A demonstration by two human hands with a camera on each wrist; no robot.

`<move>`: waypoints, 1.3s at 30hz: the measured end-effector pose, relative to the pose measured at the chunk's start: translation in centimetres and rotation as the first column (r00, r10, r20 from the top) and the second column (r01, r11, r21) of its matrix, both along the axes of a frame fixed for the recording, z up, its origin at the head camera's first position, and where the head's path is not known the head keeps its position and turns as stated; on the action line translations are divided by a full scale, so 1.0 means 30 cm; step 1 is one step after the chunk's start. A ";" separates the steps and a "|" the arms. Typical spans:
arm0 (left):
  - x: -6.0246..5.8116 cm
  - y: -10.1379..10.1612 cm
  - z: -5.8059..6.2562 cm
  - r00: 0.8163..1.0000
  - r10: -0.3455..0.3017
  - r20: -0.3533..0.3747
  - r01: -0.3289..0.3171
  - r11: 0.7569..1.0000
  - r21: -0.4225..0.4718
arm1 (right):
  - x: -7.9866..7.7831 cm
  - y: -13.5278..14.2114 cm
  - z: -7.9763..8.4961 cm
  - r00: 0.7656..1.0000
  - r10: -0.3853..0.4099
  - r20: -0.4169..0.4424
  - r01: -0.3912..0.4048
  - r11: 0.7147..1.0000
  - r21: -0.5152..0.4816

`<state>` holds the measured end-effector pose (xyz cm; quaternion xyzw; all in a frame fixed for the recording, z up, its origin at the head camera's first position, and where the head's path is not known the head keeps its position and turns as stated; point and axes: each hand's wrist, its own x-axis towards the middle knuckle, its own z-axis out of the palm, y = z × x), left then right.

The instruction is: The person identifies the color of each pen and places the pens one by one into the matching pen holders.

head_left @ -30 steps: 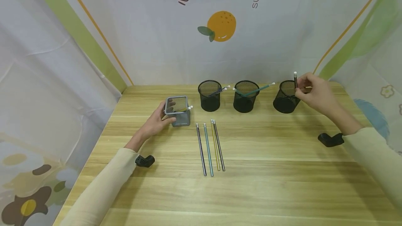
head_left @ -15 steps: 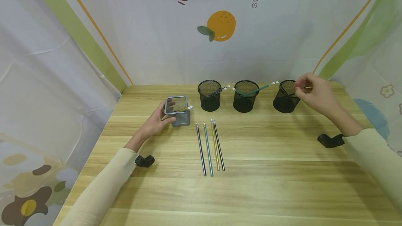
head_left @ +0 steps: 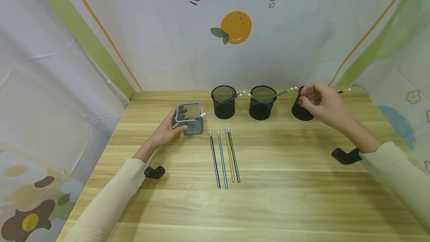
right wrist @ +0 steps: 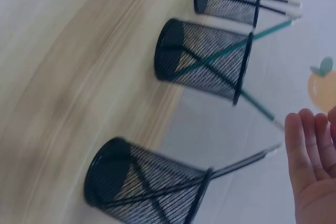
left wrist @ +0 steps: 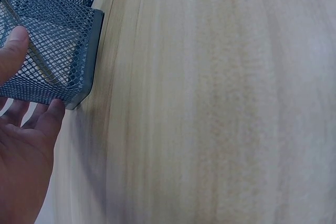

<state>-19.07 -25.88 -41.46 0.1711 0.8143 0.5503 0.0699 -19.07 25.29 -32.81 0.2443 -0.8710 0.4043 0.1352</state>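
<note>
My left hand grips a grey square mesh pen holder, thumb on the near side and fingers round the left and back. A yellow pencil leans inside it. Past the row's right end, my right hand hangs in the air with nothing in it, overlapping the right black mesh pen cup in the head view. The right wrist view shows its fingers nearly straight. In that cup, dark pencils lean crosswise; one pencil's white-tipped end sticks out to the right.
Two more black mesh cups stand left of it: the middle cup with teal pencils, the left cup with dark ones. Several pencils lie side by side mid-table: purple, teal, yellow and black. A printed curtain hangs behind.
My right hand let go of a black pencil, which dropped into the right cup and leans left there. The hand then moved slightly left and toward me. My left hand has stayed put.
</note>
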 end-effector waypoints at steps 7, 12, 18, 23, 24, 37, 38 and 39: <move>0.001 0.000 0.001 1.000 -0.003 -0.007 0.003 1.000 0.002 | 0.027 -0.060 0.014 0.996 0.077 0.035 -0.078 0.996 0.037; 0.003 0.000 0.001 1.000 0.004 0.001 -0.004 1.000 0.005 | 0.024 -0.101 -0.006 0.987 0.155 0.035 -0.157 0.986 0.052; 0.002 -0.002 -0.003 1.000 0.001 0.010 -0.001 1.000 0.008 | 0.023 -0.155 -0.050 0.986 0.158 0.050 -0.162 0.983 0.087; 0.000 -0.002 -0.004 1.000 0.001 0.007 -0.001 1.000 0.006 | 0.031 -0.197 -0.070 0.979 0.157 0.133 -0.173 0.978 0.117; -0.002 -0.002 -0.004 1.000 0.002 0.004 -0.002 1.000 0.005 | 0.033 -0.204 -0.073 0.975 0.158 0.154 -0.177 0.977 0.121; -0.001 -0.001 -0.004 1.000 0.010 0.008 -0.010 1.000 -0.006 | 0.055 -0.288 -0.115 0.925 0.196 0.325 -0.255 0.956 0.147; -0.001 -0.001 -0.004 1.000 0.011 0.008 -0.011 1.000 -0.007 | 0.057 -0.295 -0.118 0.922 0.197 0.333 -0.259 0.954 0.153; 0.000 0.000 -0.004 1.000 0.011 0.008 -0.011 1.000 -0.006 | 0.059 -0.301 -0.121 0.919 0.197 0.340 -0.263 0.952 0.159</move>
